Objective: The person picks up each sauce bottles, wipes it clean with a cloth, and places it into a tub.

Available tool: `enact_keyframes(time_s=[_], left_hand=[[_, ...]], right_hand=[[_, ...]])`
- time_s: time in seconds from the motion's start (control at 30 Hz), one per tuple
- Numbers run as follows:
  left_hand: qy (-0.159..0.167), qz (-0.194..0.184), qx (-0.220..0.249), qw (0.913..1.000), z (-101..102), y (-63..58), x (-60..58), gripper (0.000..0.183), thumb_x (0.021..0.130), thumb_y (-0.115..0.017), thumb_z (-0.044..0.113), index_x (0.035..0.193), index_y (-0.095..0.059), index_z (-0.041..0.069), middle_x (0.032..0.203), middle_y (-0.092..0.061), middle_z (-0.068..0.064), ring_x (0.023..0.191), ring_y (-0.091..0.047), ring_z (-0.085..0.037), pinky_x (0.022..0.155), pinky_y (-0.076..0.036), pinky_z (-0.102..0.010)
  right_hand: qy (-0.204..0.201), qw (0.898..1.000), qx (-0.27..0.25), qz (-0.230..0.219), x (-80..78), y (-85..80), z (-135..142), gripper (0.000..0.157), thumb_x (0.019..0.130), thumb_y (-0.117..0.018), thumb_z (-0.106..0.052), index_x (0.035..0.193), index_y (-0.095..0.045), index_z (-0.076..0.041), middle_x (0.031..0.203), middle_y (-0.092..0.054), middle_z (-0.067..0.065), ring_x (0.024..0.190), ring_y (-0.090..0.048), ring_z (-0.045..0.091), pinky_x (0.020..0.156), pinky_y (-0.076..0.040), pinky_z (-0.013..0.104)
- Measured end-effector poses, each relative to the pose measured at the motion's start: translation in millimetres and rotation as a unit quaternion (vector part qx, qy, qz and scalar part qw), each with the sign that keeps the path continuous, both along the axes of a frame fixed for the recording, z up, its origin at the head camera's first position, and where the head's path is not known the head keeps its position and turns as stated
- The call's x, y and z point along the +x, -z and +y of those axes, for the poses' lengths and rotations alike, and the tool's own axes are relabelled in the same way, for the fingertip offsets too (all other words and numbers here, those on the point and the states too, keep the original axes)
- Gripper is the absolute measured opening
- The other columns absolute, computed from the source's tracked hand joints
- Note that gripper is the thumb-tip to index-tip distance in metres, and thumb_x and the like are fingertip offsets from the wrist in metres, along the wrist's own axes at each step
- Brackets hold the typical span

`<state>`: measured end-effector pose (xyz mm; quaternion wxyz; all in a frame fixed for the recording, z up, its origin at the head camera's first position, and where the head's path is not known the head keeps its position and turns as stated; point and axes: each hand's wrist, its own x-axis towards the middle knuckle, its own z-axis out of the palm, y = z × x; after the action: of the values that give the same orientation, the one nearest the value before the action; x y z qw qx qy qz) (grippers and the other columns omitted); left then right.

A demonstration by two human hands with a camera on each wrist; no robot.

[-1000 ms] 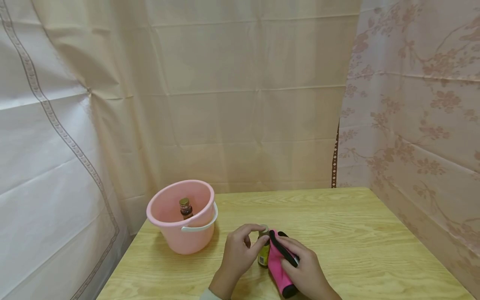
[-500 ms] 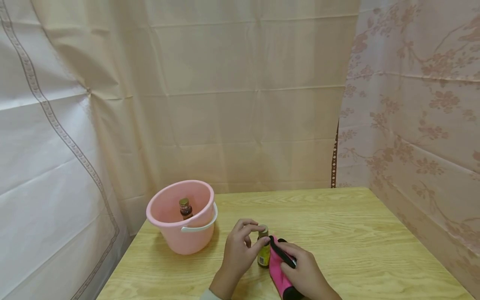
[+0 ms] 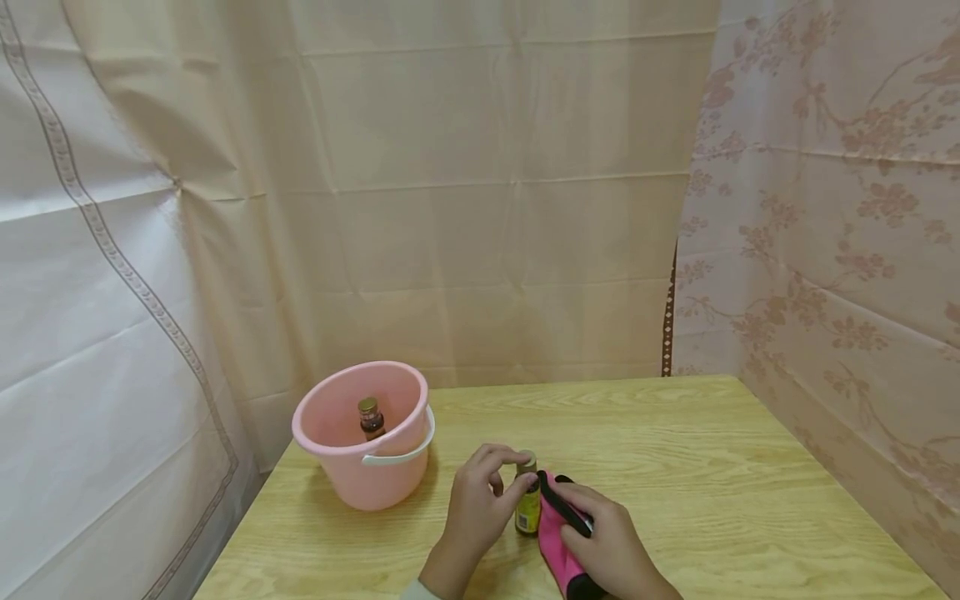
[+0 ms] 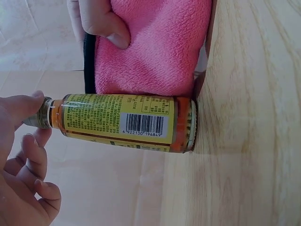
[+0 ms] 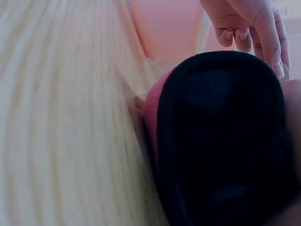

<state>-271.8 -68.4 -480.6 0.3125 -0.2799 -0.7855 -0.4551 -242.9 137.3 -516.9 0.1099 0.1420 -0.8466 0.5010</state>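
A small glass bottle (image 3: 528,510) with a yellow label stands upright on the table. My left hand (image 3: 478,503) pinches its cap between thumb and forefinger, the other fingers loosely bent behind. The left wrist view shows the bottle's barcode (image 4: 144,124) and the thumb and finger on the cap (image 4: 44,113). A pink plush cloth (image 3: 553,533) with black edging lies pressed against the bottle's right side. My right hand (image 3: 611,537) grips this cloth from the right. In the right wrist view the cloth's dark side (image 5: 225,136) fills much of the picture and hides the bottle's body.
A pink bucket (image 3: 375,483) with a white handle (image 3: 401,457) stands on the left of the wooden table (image 3: 712,467). Inside it is another bottle (image 3: 371,417) with a gold-coloured cap. Curtains hang behind the table and at both sides.
The right hand and the cloth have come slightly down along the bottle since a second ago, showing more of its label. The left hand has stayed on the cap.
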Motion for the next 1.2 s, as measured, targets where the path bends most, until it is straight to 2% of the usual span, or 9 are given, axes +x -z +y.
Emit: enact_keyframes(time_s=[0.17, 0.33, 0.6, 0.97, 1.2], left_hand=[[0.006, 0.027, -0.003, 0.9996, -0.5, 0.3, 0.0, 0.02, 0.089, -0.082, 0.019, 0.109, -0.077, 0.019, 0.103, -0.072, 0.004, 0.055, -0.042, 0.004, 0.049, -0.04, -0.011], [0.005, 0.022, -0.005, 0.9997, -0.7, -0.2, 0.7, 0.02, 0.09, -0.082, 0.019, 0.109, -0.077, 0.02, 0.105, -0.073, 0.005, 0.055, -0.042, 0.005, 0.049, -0.039, -0.01], [0.007, 0.026, -0.007, 0.9996, -1.3, 0.0, 0.1, 0.02, 0.091, -0.081, 0.019, 0.11, -0.077, 0.02, 0.105, -0.075, 0.005, 0.055, -0.041, 0.005, 0.048, -0.037, -0.01], [0.007, 0.003, -0.007, 0.9999, -0.5, -2.0, 0.6, 0.023, 0.088, -0.083, 0.014, 0.109, -0.077, 0.022, 0.104, -0.077, 0.009, 0.053, -0.041, 0.004, 0.044, -0.032, -0.01], [0.007, -0.016, -0.008, 0.9998, -1.8, -2.8, 1.1, 0.023, 0.088, -0.083, 0.014, 0.109, -0.078, 0.023, 0.101, -0.078, 0.011, 0.052, -0.04, 0.004, 0.041, -0.029, -0.012]], right_hand=[[0.004, 1.0, -0.018, 0.014, 0.9, 0.5, 0.1, 0.065, 0.08, -0.072, 0.008, 0.132, -0.07, -0.031, 0.131, -0.068, -0.014, 0.12, -0.064, 0.017, 0.071, -0.054, 0.023], [0.004, 0.998, -0.024, 0.054, 2.7, 0.2, 0.5, 0.07, 0.078, -0.073, 0.009, 0.135, -0.069, -0.033, 0.133, -0.067, -0.014, 0.121, -0.065, 0.018, 0.076, -0.055, 0.022], [0.0, 0.994, -0.011, 0.112, 3.1, -2.0, 1.2, 0.074, 0.077, -0.073, 0.011, 0.138, -0.067, -0.031, 0.135, -0.066, -0.011, 0.127, -0.063, 0.021, 0.092, -0.056, 0.024], [-0.025, 0.99, -0.027, 0.134, 4.0, -4.4, 3.8, 0.075, 0.081, -0.071, 0.012, 0.144, -0.062, -0.027, 0.144, -0.061, -0.005, 0.134, -0.059, 0.023, 0.097, -0.052, 0.019], [-0.015, 0.992, -0.038, 0.122, 4.9, -4.2, 0.5, 0.074, 0.08, -0.074, 0.013, 0.139, -0.066, -0.031, 0.14, -0.063, -0.01, 0.131, -0.06, 0.024, 0.094, -0.054, 0.022]])
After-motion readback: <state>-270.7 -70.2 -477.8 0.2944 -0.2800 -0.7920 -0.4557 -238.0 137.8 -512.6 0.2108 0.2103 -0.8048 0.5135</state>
